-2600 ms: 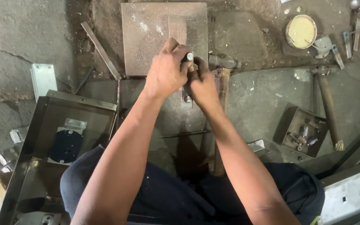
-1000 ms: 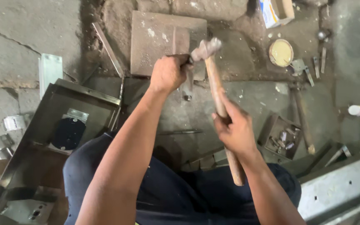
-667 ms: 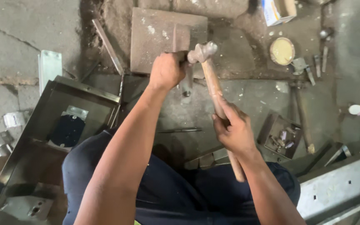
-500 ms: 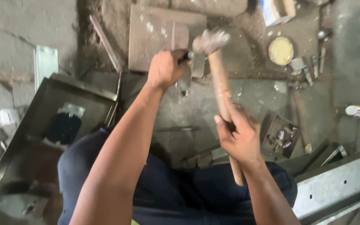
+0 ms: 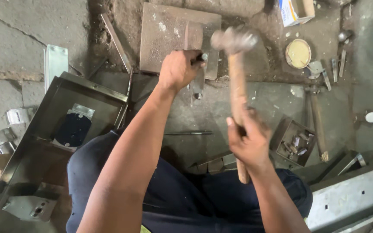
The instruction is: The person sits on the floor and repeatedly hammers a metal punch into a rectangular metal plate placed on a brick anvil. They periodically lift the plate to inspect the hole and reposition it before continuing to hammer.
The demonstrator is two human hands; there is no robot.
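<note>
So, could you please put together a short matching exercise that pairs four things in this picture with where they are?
Things:
1. hammer
2. small metal punch
3. round yellow lid
4. small tray of metal parts

Places:
A. on the ground at upper right, beside loose metal tools
B. gripped in the left hand, over the edge of the flat metal plate
C. on the ground to the right of the right hand
D. raised in the right hand, its head blurred

Pairs: 1-D, 2-B, 3-A, 4-C
</note>
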